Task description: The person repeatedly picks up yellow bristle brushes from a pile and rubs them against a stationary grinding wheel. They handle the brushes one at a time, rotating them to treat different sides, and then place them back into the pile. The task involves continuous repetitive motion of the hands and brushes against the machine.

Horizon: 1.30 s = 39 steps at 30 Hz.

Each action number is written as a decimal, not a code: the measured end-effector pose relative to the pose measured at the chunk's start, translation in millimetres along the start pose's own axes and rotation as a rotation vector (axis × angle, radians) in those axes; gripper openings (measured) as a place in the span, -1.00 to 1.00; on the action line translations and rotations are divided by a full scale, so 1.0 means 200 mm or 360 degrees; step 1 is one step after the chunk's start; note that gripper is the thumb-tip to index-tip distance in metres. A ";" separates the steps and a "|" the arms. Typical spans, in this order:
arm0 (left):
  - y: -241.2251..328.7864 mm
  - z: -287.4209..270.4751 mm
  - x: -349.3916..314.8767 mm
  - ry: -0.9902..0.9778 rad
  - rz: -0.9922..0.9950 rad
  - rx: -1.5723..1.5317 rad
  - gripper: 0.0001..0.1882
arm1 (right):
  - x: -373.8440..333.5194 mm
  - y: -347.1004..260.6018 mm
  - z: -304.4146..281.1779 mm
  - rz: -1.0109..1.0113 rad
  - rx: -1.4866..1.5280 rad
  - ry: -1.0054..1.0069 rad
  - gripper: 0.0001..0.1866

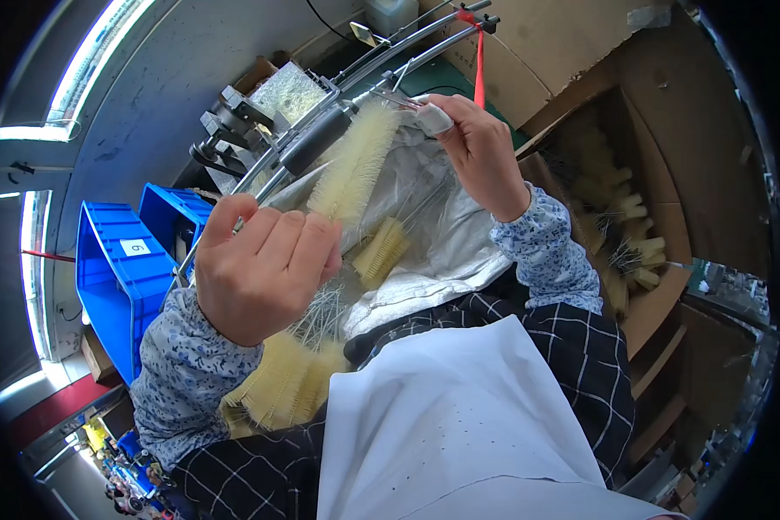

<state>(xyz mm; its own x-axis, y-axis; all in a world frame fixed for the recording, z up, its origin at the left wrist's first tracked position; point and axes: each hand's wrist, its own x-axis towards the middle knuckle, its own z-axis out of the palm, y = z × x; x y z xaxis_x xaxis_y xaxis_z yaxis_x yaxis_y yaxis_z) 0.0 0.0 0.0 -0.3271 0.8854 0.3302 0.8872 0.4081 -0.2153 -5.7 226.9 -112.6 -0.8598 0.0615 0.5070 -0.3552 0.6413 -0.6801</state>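
Head view: I see a pale-yellow, densely bristled brush (355, 166); left grip (264, 264) clamped on its hidden lower end, right grip (479, 149) on a partly covered metal tool (399, 99).

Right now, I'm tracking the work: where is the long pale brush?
In the head view, the long pale brush is above and slightly left of centre, between the left hand at its lower end and the right hand near its upper end.

From head height, the fisheye view looks steeply down at close range: the white apron (459, 416) fills five to six o'clock, the left hand (264, 269) nine, the right hand (481, 147) one.
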 end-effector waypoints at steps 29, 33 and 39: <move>-0.05 0.02 -0.05 -0.0125 -0.0131 -0.0437 -0.92 | 0.01 0.15 -0.06 0.0142 0.0332 0.0022 -0.77; -0.09 0.10 -0.12 -0.0266 -0.1049 -0.1330 -0.75 | 0.02 0.33 -0.16 0.0533 0.0556 0.0251 -0.77; -0.03 0.30 -0.23 -0.0527 -0.1592 -0.2286 -0.66 | -0.06 0.87 -0.21 0.1000 0.0655 0.0563 -0.74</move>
<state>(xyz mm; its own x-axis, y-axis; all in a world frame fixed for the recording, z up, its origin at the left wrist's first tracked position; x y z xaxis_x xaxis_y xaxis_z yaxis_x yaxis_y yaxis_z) -10.9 -29.5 -68.6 -0.7525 0.5230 -0.4003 -0.1718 0.4308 0.8859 -40.8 369.7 -215.1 -0.8011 0.5958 0.0580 -0.0122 0.0806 -0.9967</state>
